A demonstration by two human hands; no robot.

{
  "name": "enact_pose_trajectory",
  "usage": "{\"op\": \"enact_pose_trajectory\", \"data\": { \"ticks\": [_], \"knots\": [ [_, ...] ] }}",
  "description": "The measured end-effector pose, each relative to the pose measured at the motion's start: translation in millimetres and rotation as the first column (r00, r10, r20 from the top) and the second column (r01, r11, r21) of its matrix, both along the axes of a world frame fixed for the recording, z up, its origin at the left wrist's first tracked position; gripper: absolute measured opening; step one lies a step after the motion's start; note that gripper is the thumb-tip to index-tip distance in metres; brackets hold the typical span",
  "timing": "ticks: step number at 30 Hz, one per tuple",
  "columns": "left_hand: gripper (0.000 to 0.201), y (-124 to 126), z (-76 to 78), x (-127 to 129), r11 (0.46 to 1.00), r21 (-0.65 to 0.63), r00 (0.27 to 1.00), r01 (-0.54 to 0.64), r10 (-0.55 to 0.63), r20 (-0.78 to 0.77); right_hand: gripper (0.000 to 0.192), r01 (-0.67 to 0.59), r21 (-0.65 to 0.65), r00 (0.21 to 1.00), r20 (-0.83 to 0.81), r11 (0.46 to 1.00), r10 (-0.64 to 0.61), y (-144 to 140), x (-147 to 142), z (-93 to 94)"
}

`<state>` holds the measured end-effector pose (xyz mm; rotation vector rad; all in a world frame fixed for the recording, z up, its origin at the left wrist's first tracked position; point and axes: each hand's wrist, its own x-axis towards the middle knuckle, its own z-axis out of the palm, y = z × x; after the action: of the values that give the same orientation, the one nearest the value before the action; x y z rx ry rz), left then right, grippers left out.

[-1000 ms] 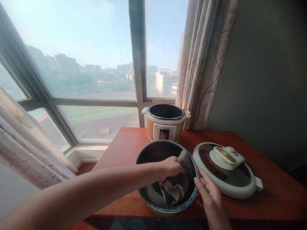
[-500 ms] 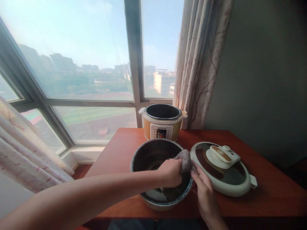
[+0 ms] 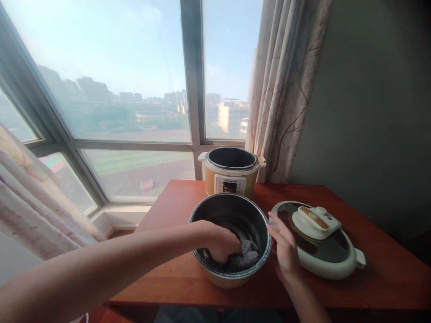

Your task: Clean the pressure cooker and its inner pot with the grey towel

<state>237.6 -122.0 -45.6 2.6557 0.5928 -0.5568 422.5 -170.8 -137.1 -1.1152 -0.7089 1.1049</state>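
Head cam: left hand (image 3: 220, 242) presses a grey cloth (image 3: 247, 259) into the dark round metal inner pot (image 3: 215, 213) on the table, mid-wipe; right hand (image 3: 286, 249), fingers apart, steadies the rim. Next likely: sweep round the walls w/ firm pressure.

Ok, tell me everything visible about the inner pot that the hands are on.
The inner pot is a round, deep bowl, dark inside with a pale metal-looking outer wall and a thin rim. It stands upright on the red-brown wooden table, in front of the yellow cooker base and left of the cooker lid. The left hand presses a grey cloth into its bottom; the right hand steadies its right side.
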Motion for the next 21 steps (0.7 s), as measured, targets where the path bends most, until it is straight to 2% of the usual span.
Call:
{"op": "enact_pose_trajectory", "data": {
  "ticks": [2, 4, 9, 13, 16, 18, 19, 20, 21],
  "knots": [
    [0.037, -0.1, 0.5, -0.2, 0.991, 0.004, 0.986, 0.133, -0.132, -0.101, 0.084, -0.009, -0.013, 1.000, 0.002, 1.000, 0.009, 5.6, 1.7, -0.1],
    [0.041, -0.7, 0.4, -1.4, 0.990, 0.016, 0.982, 0.142, -0.139, -0.125, 0.081, -0.012, -0.027, 1.000, 0.026, 1.000, 0.013, 7.3, 4.0, -1.3],
    [0.039, -2.0, -4.1, -5.7, 1.000, 0.007, 0.997, 0.013, -0.012, -0.079, 0.071, 0.084, -0.020, 0.990, 0.111, 0.996, -0.082, -12.8, 2.9, -6.3],
    [0.037, 1.1, -11.1, -3.7, 0.984, -0.053, 0.985, -0.171, 0.169, -0.046, 0.083, 0.060, -0.022, 0.993, 0.100, 0.998, -0.058, -41.9, -10.1, -8.0],
    [0.033, 5.6, -17.6, 0.0, 0.942, -0.169, 0.957, -0.288, 0.291, -0.009, 0.094, 0.013, -0.024, 0.997, 0.071, 1.000, -0.012, -55.0, -20.4, -6.0],
    [0.030, 8.3, -23.2, 2.1, 0.880, -0.304, 0.921, -0.366, 0.390, 0.018, 0.097, -0.012, -0.020, 0.998, 0.064, 1.000, 0.013, -57.4, -24.2, -3.9],
    [0.028, 9.4, -26.4, 2.9, 0.822, -0.390, 0.886, -0.416, 0.462, 0.028, 0.097, -0.016, -0.014, 0.998, 0.065, 1.000, 0.017, -57.2, -24.9, -2.9],
    [0.027, 10.4, -29.4, 3.5, 0.739, -0.485, 0.835, -0.468, 0.549, 0.032, 0.098, -0.018, -0.010, 0.998, 0.066, 1.000, 0.019, -56.4, -25.1, -2.3],
    [0.026, 11.4, -32.2, 4.1, 0.634, -0.581, 0.765, -0.510, 0.643, 0.030, 0.098, -0.018, -0.008, 0.998, 0.067, 1.000, 0.019, -55.4, -24.7, -1.9]
  ]
}}
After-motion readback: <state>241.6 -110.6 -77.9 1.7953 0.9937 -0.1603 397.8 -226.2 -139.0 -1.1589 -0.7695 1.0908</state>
